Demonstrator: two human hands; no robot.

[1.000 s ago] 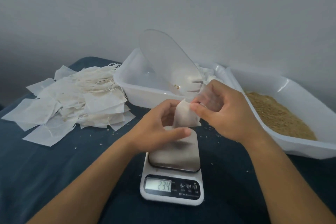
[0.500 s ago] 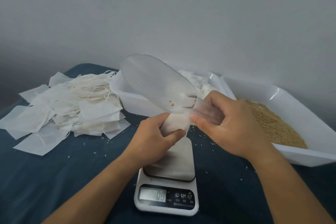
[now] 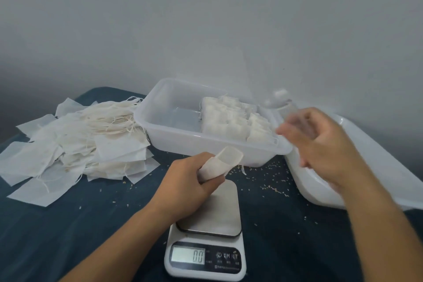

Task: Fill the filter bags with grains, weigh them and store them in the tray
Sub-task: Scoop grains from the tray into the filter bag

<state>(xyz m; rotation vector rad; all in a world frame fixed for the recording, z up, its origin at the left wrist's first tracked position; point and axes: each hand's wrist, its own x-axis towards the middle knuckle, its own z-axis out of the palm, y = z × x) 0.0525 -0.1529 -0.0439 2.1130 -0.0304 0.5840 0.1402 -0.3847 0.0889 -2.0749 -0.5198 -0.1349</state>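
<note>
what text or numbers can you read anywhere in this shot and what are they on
"00" on the lit display of the kitchen scale; a decimal point may sit between the digits but is not clear.
"T" on the rightmost of the scale's buttons, beside a power symbol; the middle button's letters are blurred.
Small captions under the buttons and a printed line along the scale's lower edge: too small to read.
Nothing else carries readable text.

Plain grey wall [image 3: 206, 18], dark blue tabletop [image 3: 68, 236], dim light
</note>
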